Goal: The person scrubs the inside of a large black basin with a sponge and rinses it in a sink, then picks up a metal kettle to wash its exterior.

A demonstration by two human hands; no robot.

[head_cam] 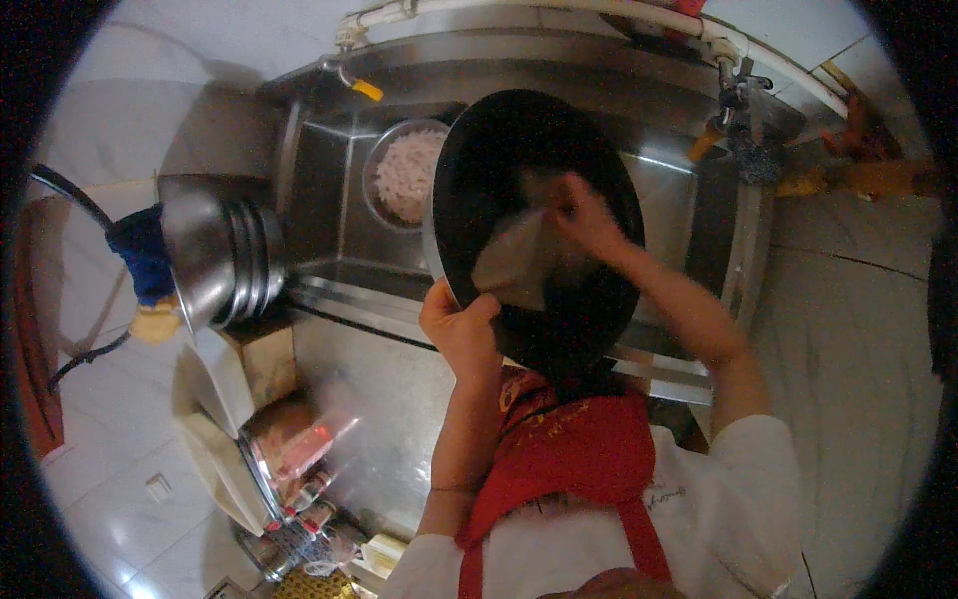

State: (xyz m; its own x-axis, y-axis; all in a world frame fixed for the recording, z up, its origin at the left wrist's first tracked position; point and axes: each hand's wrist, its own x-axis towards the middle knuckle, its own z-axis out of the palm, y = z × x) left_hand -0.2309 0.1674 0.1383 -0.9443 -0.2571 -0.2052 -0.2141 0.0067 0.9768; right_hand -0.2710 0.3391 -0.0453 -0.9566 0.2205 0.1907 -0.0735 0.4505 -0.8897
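A large black wok (494, 157) is tilted over the double steel sink (352, 277), its dark inside facing me. My left hand (464, 322) grips its near left rim, thumb on the inner side. Inside the wok is my right hand (587, 217), fingers curled and blurred by motion. A greyish blur lies at its fingertips; whether it is a held thing cannot be made out. A pale fan-shaped patch on the wok's inside looks like reflected light. Left of the wok, partly covered by it, a round metal bowl (368, 176) with pale pieces of food (408, 172) rests in the left basin.
Yellow-handled taps (367, 90) (703, 144) hang from a white pipe (554, 6) behind the sink. Nested steel bowls (202, 254) stand on edge at the left, beside a blue cloth (142, 251). Bottles and packets (307, 464) crowd the lower left.
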